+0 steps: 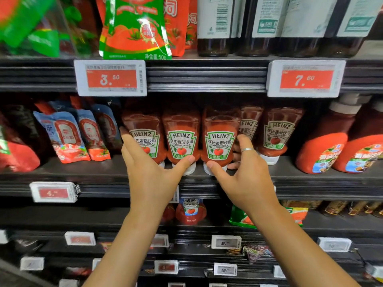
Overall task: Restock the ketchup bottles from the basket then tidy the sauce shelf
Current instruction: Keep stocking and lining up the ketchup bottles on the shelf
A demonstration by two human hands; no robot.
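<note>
Three upside-down Heinz ketchup bottles stand in a row at the front of the middle shelf (pixel 83 168): a left one (pixel 148 121), a middle one (pixel 181 139) and a right one (pixel 219 139). My left hand (pixel 149 170) lays straight fingers against the left bottle's outer side, with its thumb touching the middle bottle's lower front. My right hand (pixel 246 179), which wears a ring, grips the right bottle: fingers curl round its right side and the thumb sits at its white cap. Two more Heinz bottles (pixel 277 131) stand further right. No basket is in view.
Blue and red sauce pouches (pixel 68 135) lean at the left, and big red squeeze bottles (pixel 323 150) stand at the right. Price tags (pixel 110 77) hang on the upper shelf's edge, under green pouches (pixel 134 27) and dark bottles (pixel 269 23). A small Heinz bottle (pixel 190 212) stands on the shelf below.
</note>
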